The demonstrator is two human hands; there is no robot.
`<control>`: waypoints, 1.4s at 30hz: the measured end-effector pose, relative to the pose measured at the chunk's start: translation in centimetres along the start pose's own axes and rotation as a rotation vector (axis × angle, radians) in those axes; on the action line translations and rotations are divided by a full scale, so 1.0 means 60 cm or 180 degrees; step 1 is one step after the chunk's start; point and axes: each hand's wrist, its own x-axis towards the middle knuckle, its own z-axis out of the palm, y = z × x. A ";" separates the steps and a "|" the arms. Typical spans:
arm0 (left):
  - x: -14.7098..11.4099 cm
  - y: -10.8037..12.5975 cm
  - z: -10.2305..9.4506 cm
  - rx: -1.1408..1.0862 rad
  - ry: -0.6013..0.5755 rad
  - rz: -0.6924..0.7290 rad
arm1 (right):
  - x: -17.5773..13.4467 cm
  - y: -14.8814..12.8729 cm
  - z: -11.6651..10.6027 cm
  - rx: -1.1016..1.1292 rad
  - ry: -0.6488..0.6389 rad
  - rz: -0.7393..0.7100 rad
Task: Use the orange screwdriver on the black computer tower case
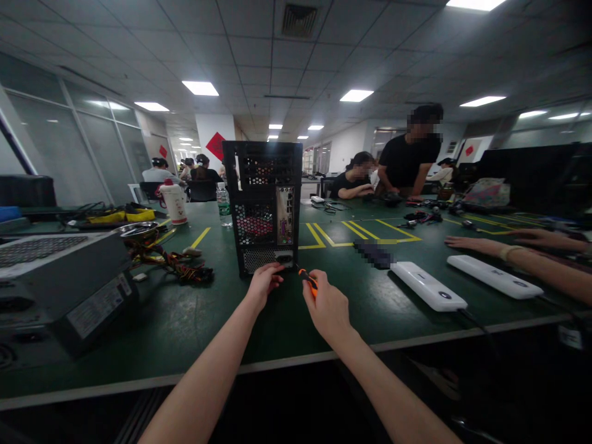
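Note:
A black computer tower case (264, 185) stands upright on the green table with its back panel towards me. Low on that panel my left hand (264, 285) has its fingers drawn together against the power supply (259, 261); whatever they may pinch is too small to make out. My right hand (327, 302) is closed around an orange and black screwdriver (309, 282). Its tip points at the lower right corner of the case, but I cannot tell whether it touches.
On the left are a grey power supply unit (87, 283), a cable bundle (185, 268), a white cup (174, 202) and a water bottle (224, 206). Two white power strips (428, 285) lie right, beside another person's hands (476, 246). The table edge (305, 361) runs in front.

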 end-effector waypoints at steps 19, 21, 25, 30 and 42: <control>0.002 -0.004 -0.003 -0.0102 -0.0026 0.0058 | 0.001 0.005 0.006 0.0064 0.0149 -0.0234; 0.002 -0.005 -0.003 -0.0116 -0.0029 0.0077 | 0.001 0.005 0.008 0.0083 0.0184 -0.0283; 0.003 -0.004 -0.003 -0.0118 -0.0029 0.0059 | 0.001 0.004 0.009 0.0133 0.0186 -0.0386; 0.005 -0.003 -0.003 -0.0117 -0.0074 0.0012 | -0.001 0.006 0.008 0.0196 0.0152 -0.0613; 0.000 -0.002 -0.003 -0.0090 -0.0093 0.0026 | -0.001 0.002 -0.003 0.0167 0.0082 -0.0001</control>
